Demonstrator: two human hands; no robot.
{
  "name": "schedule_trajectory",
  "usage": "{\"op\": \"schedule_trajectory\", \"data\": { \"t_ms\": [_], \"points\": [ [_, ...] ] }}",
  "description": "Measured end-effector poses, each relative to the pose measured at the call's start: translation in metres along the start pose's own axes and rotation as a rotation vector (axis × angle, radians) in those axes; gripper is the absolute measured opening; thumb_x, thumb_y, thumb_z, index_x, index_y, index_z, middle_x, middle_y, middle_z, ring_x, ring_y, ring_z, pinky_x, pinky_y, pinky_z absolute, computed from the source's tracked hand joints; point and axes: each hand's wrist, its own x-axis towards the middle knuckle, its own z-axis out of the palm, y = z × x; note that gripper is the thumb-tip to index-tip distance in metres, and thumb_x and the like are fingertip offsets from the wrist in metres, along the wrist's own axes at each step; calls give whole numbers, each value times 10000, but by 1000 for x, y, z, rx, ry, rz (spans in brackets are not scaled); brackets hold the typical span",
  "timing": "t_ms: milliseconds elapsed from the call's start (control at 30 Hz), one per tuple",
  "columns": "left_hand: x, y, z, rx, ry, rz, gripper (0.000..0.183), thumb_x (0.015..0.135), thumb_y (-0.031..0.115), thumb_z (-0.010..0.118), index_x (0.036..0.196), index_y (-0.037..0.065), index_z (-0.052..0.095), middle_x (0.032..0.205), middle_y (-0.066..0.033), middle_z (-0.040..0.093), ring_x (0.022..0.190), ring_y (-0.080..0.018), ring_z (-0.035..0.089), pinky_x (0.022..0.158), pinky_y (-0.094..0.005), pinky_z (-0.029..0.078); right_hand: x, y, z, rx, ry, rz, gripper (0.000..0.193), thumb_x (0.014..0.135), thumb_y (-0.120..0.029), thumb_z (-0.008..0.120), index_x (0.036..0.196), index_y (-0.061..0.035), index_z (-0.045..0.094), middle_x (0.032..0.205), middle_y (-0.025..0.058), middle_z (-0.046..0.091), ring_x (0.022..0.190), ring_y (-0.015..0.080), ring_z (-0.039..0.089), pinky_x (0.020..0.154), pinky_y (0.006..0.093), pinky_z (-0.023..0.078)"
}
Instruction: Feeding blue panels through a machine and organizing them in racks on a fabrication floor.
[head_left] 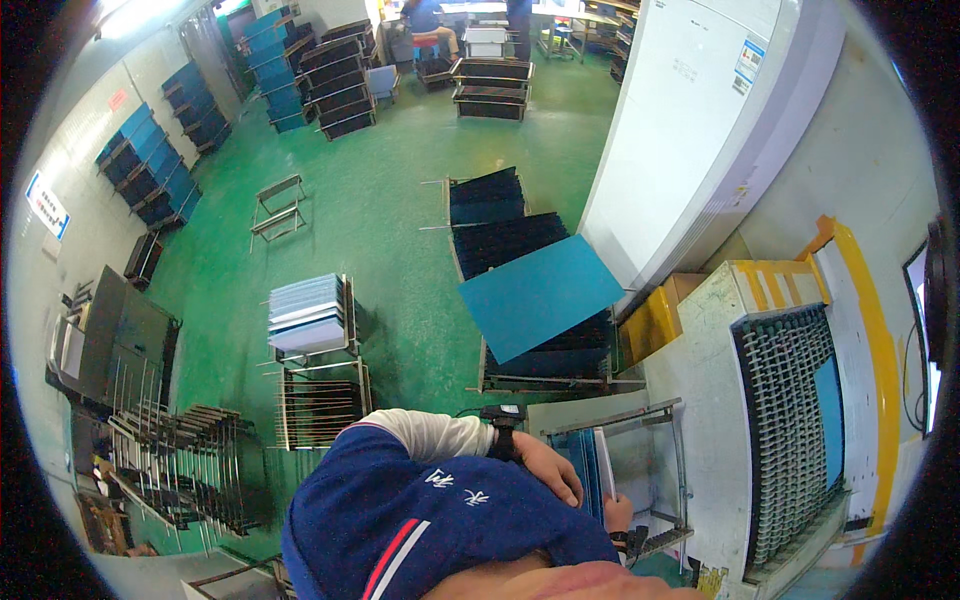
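Just in front of your torso, your left hand (548, 470), black watch (504, 440) on the wrist, sits curled beside a group of blue panels (578, 448); its fingertips are partly lost against your sleeve (430, 490), so can't tell if they grip anything. Your right hand (618, 513) is just beyond the panels, fingers closed on the lower end of a thin white panel (605, 462) standing on edge, right of the blue ones. Panels stand in a metal rack (682, 480). Right of that: pale machine (700, 370), yellow tape on its edges, close rows of rollers (780, 430), blue board (832, 420) lying at their far side. To your left, a slotted rack (320, 408), and farther left a cluster of metal frames (190, 450). Past the slotted rack, upright pale-blue sheets (308, 310). Ahead, one large blue sheet (540, 297) lies flat across racks of dark panels (510, 240), near a tall white cabinet (690, 110). Farther out on the green floor (400, 180): a small metal stand (277, 208), then stacked dark racks (340, 85) and a seated person (430, 28).
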Motion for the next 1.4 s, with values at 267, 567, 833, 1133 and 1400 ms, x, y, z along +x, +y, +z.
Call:
{"op": "schedule_trajectory", "data": {
  "t_ms": [267,567,833,1133,1400],
  "points": [
    [0,2,1,7,6,-9,515,989,382,563,1281,-40,538,1214,-137,626,1133,-207,563,998,-364,432,-3,-8,-7,-30,-12,-22,391,816,-347,679,818,44,680,714,256,635,714,434,630,651,471,455],
    [2,-6,-1,59,67,-13,481,974,393,586,1200,-31,587,1113,-125,648,1057,-196,580,938,-357,449,3,9,0,-9,-31,-78,380,791,-324,691,844,51,674,742,271,642,724,452,629,666,488,467],
    [3,-11,-1,72,106,-32,477,971,403,588,1172,-30,599,1089,-121,651,1044,-203,583,932,-357,447,6,12,4,-24,-8,-97,366,818,-296,676,787,68,651,667,264,598,631,417,590,618,471,435],
    [2,-9,2,40,93,-84,511,974,420,580,1217,-30,581,1139,-119,640,1083,-202,570,965,-355,438,8,17,10,9,41,-115,362,832,-293,680,749,58,646,621,236,579,585,384,583,586,471,420],
    [2,-7,2,46,75,-70,516,981,405,572,1242,-40,567,1162,-111,636,1096,-189,563,977,-358,437,19,39,20,-37,-31,-32,350,748,-312,696,896,5,701,832,277,666,831,483,637,709,531,498]
  ]
}}
